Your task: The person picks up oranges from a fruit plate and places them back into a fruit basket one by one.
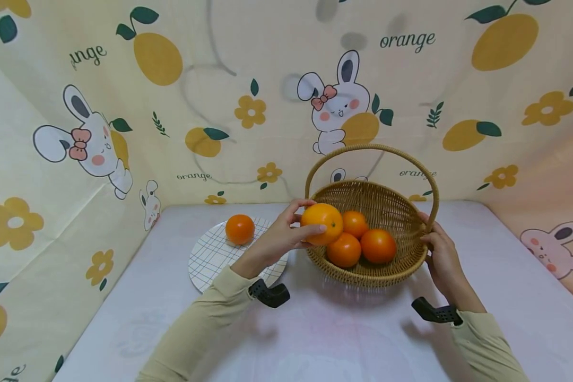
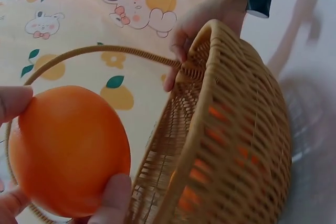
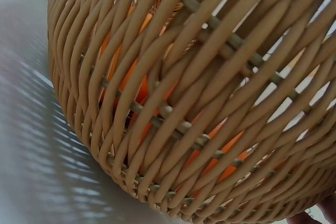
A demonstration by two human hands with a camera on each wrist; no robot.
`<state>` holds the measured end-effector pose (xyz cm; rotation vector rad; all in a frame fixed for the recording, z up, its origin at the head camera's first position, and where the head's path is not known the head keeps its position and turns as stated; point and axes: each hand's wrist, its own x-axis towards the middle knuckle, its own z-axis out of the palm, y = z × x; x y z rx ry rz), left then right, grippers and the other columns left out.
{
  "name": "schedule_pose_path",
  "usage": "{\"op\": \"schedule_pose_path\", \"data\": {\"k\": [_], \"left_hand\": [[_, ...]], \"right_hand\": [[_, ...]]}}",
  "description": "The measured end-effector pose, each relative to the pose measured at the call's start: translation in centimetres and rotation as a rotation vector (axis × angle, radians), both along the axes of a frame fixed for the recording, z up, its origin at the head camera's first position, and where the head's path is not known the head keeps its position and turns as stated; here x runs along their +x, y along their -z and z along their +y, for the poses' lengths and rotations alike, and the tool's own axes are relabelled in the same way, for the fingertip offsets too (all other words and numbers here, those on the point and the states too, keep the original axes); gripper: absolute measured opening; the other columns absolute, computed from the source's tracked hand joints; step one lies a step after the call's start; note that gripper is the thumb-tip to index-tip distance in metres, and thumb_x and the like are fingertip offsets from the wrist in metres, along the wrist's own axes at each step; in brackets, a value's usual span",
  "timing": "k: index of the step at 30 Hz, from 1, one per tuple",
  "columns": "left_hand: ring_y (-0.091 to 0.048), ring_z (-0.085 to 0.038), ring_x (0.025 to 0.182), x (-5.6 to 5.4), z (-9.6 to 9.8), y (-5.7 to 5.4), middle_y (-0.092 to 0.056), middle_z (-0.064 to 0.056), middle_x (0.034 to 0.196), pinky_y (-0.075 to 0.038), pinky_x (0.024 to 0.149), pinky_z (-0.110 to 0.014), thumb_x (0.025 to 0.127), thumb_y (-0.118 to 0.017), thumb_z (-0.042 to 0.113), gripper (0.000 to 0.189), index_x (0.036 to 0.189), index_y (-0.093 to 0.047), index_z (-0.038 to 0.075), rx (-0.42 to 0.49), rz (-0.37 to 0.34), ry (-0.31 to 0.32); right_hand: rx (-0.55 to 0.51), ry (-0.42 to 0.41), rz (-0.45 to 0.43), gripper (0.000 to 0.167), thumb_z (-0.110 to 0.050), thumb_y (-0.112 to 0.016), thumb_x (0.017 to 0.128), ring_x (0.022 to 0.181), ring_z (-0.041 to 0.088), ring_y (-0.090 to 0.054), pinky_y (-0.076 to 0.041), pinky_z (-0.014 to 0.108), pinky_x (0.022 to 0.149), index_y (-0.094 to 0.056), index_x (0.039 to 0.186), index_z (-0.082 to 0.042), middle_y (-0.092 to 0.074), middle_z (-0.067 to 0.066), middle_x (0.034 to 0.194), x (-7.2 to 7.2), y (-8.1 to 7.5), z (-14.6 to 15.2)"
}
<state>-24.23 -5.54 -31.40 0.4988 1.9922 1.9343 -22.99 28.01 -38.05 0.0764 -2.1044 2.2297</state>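
My left hand (image 1: 286,231) pinches an orange (image 1: 322,224) between thumb and fingers, just over the left rim of a wicker basket (image 1: 403,265). In the left wrist view the held orange (image 2: 71,150) appears large, beside the basket's woven wall (image 2: 247,114). My right hand (image 1: 444,254) grips the basket's right rim near the base of its arched handle (image 1: 372,147). Inside the basket lie three more oranges (image 1: 379,246). The basket tilts toward me. Its weave (image 3: 199,87) fills most of the right wrist view, with orange showing through the gaps.
Left of the basket, a round white plate (image 1: 210,260) with a dark grid pattern bears one orange (image 1: 240,229). A white cloth covers the table (image 1: 334,339). Behind it hangs a cream backdrop (image 1: 277,42) printed with rabbits, flowers and oranges.
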Motion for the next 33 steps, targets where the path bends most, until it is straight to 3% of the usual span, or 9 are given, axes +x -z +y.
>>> {"op": "schedule_pose_path", "data": {"k": [6, 13, 17, 23, 29, 33], "left_hand": [[-0.057, -0.026, 0.101, -0.9, 3.0, 0.6, -0.045, -0.015, 0.122, -0.052, 0.086, -0.046, 0.093, -0.066, 0.016, 0.050, 0.136, -0.041, 0.017, 0.045, -0.020, 0.038], [-0.059, -0.020, 0.097, -1.5, 5.9, 1.7, -0.056, -0.008, 0.116, -0.050, 0.086, -0.042, 0.093, -0.067, 0.024, 0.047, 0.133, -0.044, 0.021, 0.003, -0.024, 0.056], [-0.057, -0.020, 0.102, -1.8, 7.2, 2.2, -0.053, -0.005, 0.120, -0.050, 0.087, -0.043, 0.094, -0.064, 0.023, 0.046, 0.134, -0.042, 0.022, 0.014, -0.045, 0.093], [-0.055, -0.019, 0.102, -1.9, 8.1, 2.3, -0.048, -0.003, 0.121, -0.050, 0.082, -0.036, 0.094, -0.065, 0.027, 0.043, 0.132, -0.044, 0.026, -0.080, -0.050, 0.153], [-0.058, -0.019, 0.095, -2.1, 8.5, 2.4, -0.049, -0.004, 0.118, -0.052, 0.083, -0.041, 0.092, -0.067, 0.022, 0.042, 0.129, -0.048, 0.024, -0.130, -0.118, 0.224], [-0.059, -0.017, 0.093, -2.3, 8.7, 2.6, -0.049, -0.004, 0.118, -0.054, 0.078, -0.036, 0.092, -0.069, 0.022, 0.040, 0.126, -0.049, 0.024, -0.182, -0.136, 0.264]], "right_hand": [[-0.016, 0.000, -0.004, 0.056, -0.008, -0.022, 0.102, 0.139, 0.035, -0.009, -0.007, 0.059, 0.111, -0.019, 0.156, -0.019, 0.001, 0.010, 0.161, -0.1, 0.0, 0.1], [-0.016, 0.003, -0.017, 0.055, -0.009, -0.022, 0.102, 0.138, 0.033, -0.009, -0.008, 0.057, 0.112, -0.019, 0.156, -0.021, 0.000, 0.008, 0.161, -0.1, 0.0, 0.1], [-0.019, 0.004, -0.024, 0.055, -0.010, -0.022, 0.102, 0.138, 0.033, -0.008, -0.008, 0.058, 0.112, -0.019, 0.156, -0.022, 0.000, 0.008, 0.161, -0.1, 0.0, 0.1], [-0.013, 0.002, -0.020, 0.056, -0.009, -0.022, 0.102, 0.139, 0.034, -0.008, -0.009, 0.057, 0.112, -0.019, 0.156, -0.021, 0.001, 0.009, 0.161, -0.2, 0.0, 0.1], [-0.009, 0.003, -0.011, 0.056, -0.008, -0.022, 0.102, 0.139, 0.033, -0.010, -0.009, 0.053, 0.113, -0.020, 0.156, -0.020, 0.000, 0.009, 0.161, -0.2, 0.0, 0.1], [-0.003, 0.006, -0.016, 0.056, -0.008, -0.022, 0.102, 0.139, 0.033, -0.010, -0.009, 0.053, 0.113, -0.020, 0.156, -0.021, 0.000, 0.009, 0.161, -0.2, 0.0, 0.1]]}}
